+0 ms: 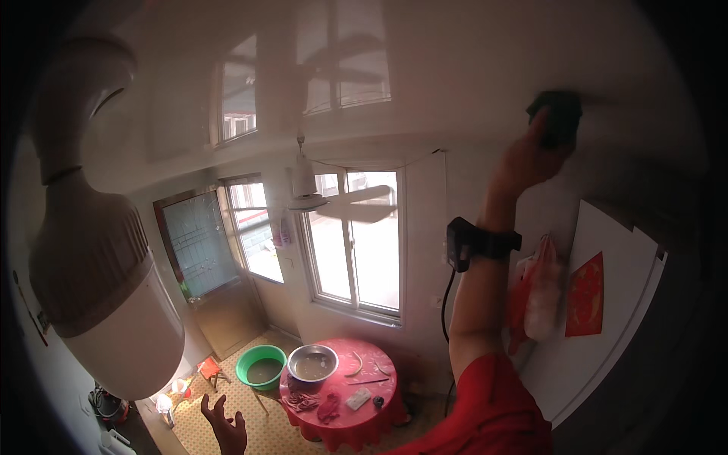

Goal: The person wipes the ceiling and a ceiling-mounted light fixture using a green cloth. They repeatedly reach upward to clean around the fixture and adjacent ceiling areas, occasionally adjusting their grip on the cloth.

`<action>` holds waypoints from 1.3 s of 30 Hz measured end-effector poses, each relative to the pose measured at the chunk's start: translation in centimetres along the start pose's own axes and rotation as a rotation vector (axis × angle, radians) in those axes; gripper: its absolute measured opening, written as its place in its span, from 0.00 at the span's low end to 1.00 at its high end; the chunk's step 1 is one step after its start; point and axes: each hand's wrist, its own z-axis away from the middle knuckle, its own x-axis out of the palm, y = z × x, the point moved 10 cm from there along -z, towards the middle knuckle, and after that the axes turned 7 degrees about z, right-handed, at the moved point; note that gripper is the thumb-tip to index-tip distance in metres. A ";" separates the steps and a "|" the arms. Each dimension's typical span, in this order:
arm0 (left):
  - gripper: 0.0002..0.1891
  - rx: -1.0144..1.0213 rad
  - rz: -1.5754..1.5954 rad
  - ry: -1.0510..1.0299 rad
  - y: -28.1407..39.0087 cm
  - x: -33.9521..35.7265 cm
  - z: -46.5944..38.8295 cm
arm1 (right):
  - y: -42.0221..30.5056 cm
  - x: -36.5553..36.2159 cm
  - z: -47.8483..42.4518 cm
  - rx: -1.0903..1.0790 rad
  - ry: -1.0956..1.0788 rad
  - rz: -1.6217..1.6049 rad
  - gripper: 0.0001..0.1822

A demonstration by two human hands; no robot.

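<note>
High on the right, my right hand [537, 153] grips a dark green cloth or pad [560, 111] and presses it against the glossy white ceiling [455, 74]. A black strap with a small device [463, 244] circles that wrist, and a black cable hangs from it. My left hand [224, 424] is low in the view, raised in the air with its fingers spread and curled, holding nothing. A large white light bulb [125, 330] in its socket hangs close by on the left.
A ceiling fan [307, 202] hangs ahead, before the window [355, 244]. Below stands a round table with a red cloth [341, 418], bearing a metal basin [313, 364] and rags. Beside it is a green basin [242, 367]. A white cabinet [617, 284] and hanging plastic bags [540, 296] are right.
</note>
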 end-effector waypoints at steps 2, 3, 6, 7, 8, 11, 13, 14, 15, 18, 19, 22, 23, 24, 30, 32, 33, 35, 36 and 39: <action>0.29 0.042 -0.012 -0.008 2.8 -0.2 -0.9 | -2.1 1.6 2.6 -0.113 0.118 -0.138 0.28; 0.30 0.014 0.010 -0.017 2.6 -0.2 -1.1 | -2.7 3.0 4.5 -0.076 0.115 -0.229 0.26; 0.30 -0.061 0.021 -0.027 1.4 0.2 0.0 | -5.8 7.2 12.4 -0.177 -0.020 -0.157 0.28; 0.31 -0.062 -0.006 -0.018 0.6 0.0 0.7 | -5.7 9.2 15.3 -0.161 -0.131 -0.125 0.30; 0.31 -0.059 -0.035 -0.013 0.0 -0.2 1.3 | -5.0 11.0 17.5 -0.052 -0.264 -0.150 0.31; 0.32 -0.049 -0.122 0.049 -1.2 -1.1 3.1 | -5.1 11.5 18.2 -0.064 -0.318 -0.200 0.29; 0.32 -0.166 -0.102 0.028 -4.8 -1.1 5.6 | -5.5 8.8 14.5 -0.106 -0.161 -0.059 0.24; 0.32 -0.191 -0.113 0.005 -5.2 -1.7 6.4 | -4.5 7.5 12.2 -0.104 -0.055 -0.021 0.24; 0.32 -0.211 -0.123 -0.020 -5.2 -2.4 6.8 | -2.3 6.3 9.9 -0.051 0.005 0.004 0.25; 0.25 -0.125 -0.208 0.042 -3.5 -5.4 7.3 | 4.2 2.6 2.5 0.039 0.154 0.023 0.29; 0.22 -0.121 -0.189 0.083 -1.9 -7.0 7.3 | 5.8 1.7 0.9 0.216 0.168 0.056 0.30; 0.14 -0.053 -0.590 -0.111 -5.7 -7.5 8.8 | 12.3 0.4 -4.0 0.195 0.178 -0.056 0.30; 0.13 -0.017 -0.646 -0.111 -8.7 -8.0 9.9 | 13.2 0.5 -4.5 0.197 0.161 -0.096 0.29; 0.14 0.044 -0.921 -0.401 -12.0 -6.7 11.0 | 12.4 1.0 -3.9 0.119 0.171 -0.106 0.30; 0.17 0.175 -1.199 -0.446 -9.2 -3.0 4.0 | 6.5 8.2 10.2 -0.004 -0.056 -0.007 0.28; 0.18 0.217 -1.081 -0.275 -5.7 -2.7 2.6 | 4.8 8.5 12.5 -0.140 -0.259 0.120 0.26; 0.19 0.234 -0.968 -0.114 -3.5 -3.2 2.0 | 4.8 8.4 12.1 -0.187 -0.333 0.095 0.27; 0.22 0.195 -0.961 -0.176 -3.1 -3.1 2.3 | 8.3 5.3 7.7 -0.008 -0.157 0.115 0.26; 0.22 0.125 -0.886 -0.208 0.1 -4.0 1.6 | 11.0 3.4 3.8 0.068 -0.036 0.026 0.25; 0.22 0.196 -0.842 -0.229 -5.2 -4.4 5.7 | 13.3 0.5 -4.2 0.207 0.107 -0.164 0.24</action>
